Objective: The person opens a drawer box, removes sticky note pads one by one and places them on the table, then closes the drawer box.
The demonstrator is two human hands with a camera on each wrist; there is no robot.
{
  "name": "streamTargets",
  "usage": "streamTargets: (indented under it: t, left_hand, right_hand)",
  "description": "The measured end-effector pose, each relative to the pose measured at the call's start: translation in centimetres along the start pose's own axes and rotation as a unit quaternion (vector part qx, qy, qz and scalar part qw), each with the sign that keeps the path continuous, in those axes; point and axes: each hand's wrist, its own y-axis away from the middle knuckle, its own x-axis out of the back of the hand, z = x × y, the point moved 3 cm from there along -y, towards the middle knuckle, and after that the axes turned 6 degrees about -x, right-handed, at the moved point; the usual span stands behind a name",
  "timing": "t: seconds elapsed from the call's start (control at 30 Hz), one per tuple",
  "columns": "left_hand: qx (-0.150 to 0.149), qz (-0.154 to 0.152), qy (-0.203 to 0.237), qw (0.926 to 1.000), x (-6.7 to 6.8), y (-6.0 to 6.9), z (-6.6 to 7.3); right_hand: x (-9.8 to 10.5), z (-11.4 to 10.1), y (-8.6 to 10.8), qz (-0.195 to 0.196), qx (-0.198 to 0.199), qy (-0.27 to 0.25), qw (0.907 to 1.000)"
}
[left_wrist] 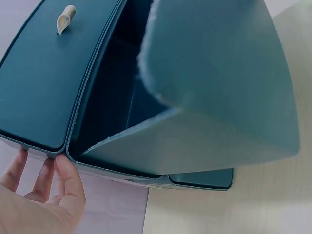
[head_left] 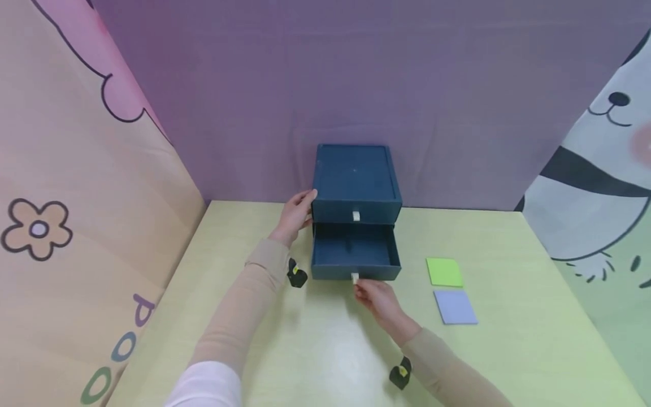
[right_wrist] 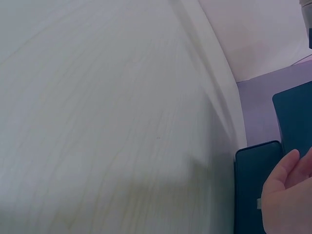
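A dark blue drawer cabinet (head_left: 356,169) stands at the back of the table. Its upper drawer (head_left: 330,212) (left_wrist: 44,73) is closed, while the drawer below (head_left: 328,272) (left_wrist: 229,97) is pulled out, with no contents visible. Lower down, another closed drawer (left_wrist: 202,179) (right_wrist: 253,170) shows in both wrist views. My left hand (head_left: 295,215) (left_wrist: 44,200) touches the cabinet's left side near the front edge, fingers relaxed. The fingers of my right hand (head_left: 381,302) (right_wrist: 290,200) pinch the small white tab (head_left: 355,277) on the pulled-out drawer; in the right wrist view the fingertips are partly hidden.
Right of the cabinet, a green square pad (head_left: 445,272) and a lilac one (head_left: 455,307) lie on the pale table (head_left: 315,350). A purple cloth (head_left: 244,102) hangs behind, with printed cloths on either side. Small black objects (head_left: 296,273) are near both wrists.
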Motion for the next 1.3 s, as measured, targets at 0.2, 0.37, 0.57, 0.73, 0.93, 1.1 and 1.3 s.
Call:
streamTargets:
  t: [0.2,0.37,0.57,0.73,0.93,1.1,1.3]
  left_hand:
    - [0.003,0.003,0.006,1.0000,0.0,-0.1,0.0]
    - [0.000,0.000,0.009,1.0000,0.0,-0.2,-0.1]
    - [-0.002,0.004,0.017,0.9998,0.2,-0.2,-0.2]
    - [-0.002,0.001,0.018,0.9998,0.0,-0.1,-0.3]
    - [-0.002,0.006,0.025,0.9997,-0.2,-0.3,-0.3]
    - [-0.004,0.012,0.028,0.9995,-0.1,-0.4,-0.5]
    - [-0.005,0.008,0.033,0.9994,-0.2,-0.4,-0.7]
  right_hand:
    - [-0.2,-0.3,-0.3,0.001,0.004,-0.019,0.9998]
    - [-0.5,-0.5,-0.6,0.010,-0.001,-0.017,0.9998]
    - [-0.8,-0.5,-1.1,0.014,-0.010,-0.013,0.9998]
    - [-0.8,-0.5,-1.3,0.017,-0.001,-0.016,0.9997]
    - [-0.9,-0.4,-1.9,0.021,-0.001,-0.015,0.9997]
    - [-1.0,-0.5,-2.3,0.020,-0.004,-0.011,0.9997]
    - [-1.1,-0.9,-2.7,0.023,-0.005,-0.024,0.9994]
